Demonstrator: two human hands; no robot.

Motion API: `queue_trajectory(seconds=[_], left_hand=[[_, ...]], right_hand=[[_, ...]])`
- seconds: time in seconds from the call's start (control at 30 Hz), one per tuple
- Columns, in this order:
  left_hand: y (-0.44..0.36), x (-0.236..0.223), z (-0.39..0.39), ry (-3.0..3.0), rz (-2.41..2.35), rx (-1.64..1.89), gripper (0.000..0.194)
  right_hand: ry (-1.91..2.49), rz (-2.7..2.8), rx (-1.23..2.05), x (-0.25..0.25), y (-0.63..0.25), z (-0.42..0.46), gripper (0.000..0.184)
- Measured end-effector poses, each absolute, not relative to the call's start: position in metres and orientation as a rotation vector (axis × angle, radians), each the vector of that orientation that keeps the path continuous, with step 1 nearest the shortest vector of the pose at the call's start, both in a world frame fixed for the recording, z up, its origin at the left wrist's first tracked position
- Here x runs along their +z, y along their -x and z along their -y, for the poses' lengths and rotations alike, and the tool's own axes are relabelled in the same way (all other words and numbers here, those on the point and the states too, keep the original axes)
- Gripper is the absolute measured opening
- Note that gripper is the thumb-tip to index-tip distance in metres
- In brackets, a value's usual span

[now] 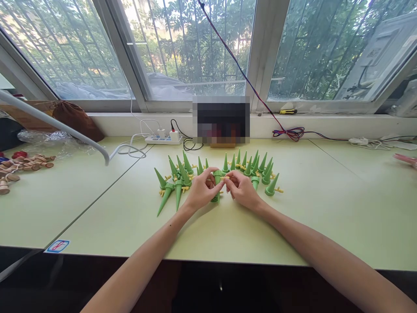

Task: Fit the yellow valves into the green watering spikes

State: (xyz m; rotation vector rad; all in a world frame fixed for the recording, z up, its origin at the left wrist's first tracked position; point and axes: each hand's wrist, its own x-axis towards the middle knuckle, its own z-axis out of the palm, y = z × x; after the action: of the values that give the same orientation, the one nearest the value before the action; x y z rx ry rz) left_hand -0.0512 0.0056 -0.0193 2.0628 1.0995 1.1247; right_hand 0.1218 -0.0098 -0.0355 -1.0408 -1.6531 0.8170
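My left hand [203, 190] is closed around a green plastic watering spike [217, 174], which it holds with the cap end up and the tip down. A small yellow valve [224, 178] sticks out from the spike's side toward the right. The fingertips of my right hand [240, 189] pinch that valve's outer end. Several more green spikes with yellow valves stand or lie around both hands. One spike [166, 199] lies at the left with its tip toward me, and another [272, 185] stands at the right end of the group.
Behind the spikes, a white power strip [163, 138] and a blurred-out dark block [223, 121] sit by the window. Coiled cable [289, 133] lies at the back right, and a yellow cutter [288, 111] on the sill. Wooden pieces [29, 164] and a white lamp arm [58, 124] are at left.
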Motion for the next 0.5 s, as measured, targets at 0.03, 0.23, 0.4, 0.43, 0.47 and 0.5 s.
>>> queue_trajectory(seconds=[0.03, 0.23, 0.4, 0.43, 0.47, 0.5], left_hand=[[0.0511, -0.0194, -0.0051, -2.063, -1.094, 1.12, 0.039], [0.051, -0.0195, -0.0042, -2.061, -1.072, 1.091, 0.039], [0.0507, -0.0181, -0.0051, -2.064, -1.107, 1.121, 0.037], [0.0507, -0.0179, -0.0051, -2.066, -1.107, 1.127, 0.037], [0.0506, -0.0179, -0.0051, -2.07, -1.106, 1.129, 0.037], [0.0506, -0.0181, -0.005, -2.073, -1.103, 1.128, 0.037]], right_hand=[[1.047, 1.658, 0.817, -0.0355, -0.1219, 0.0095, 0.036], [1.101, 1.668, 0.772, -0.036, -0.1219, 0.0082, 0.048], [1.059, 1.629, 0.823, -0.0372, -0.1212, 0.0089, 0.033], [1.037, 1.625, 0.839, -0.0373, -0.1212, 0.0092, 0.032], [1.022, 1.624, 0.853, -0.0372, -0.1212, 0.0094, 0.031], [1.015, 1.625, 0.862, -0.0371, -0.1213, 0.0095, 0.031]])
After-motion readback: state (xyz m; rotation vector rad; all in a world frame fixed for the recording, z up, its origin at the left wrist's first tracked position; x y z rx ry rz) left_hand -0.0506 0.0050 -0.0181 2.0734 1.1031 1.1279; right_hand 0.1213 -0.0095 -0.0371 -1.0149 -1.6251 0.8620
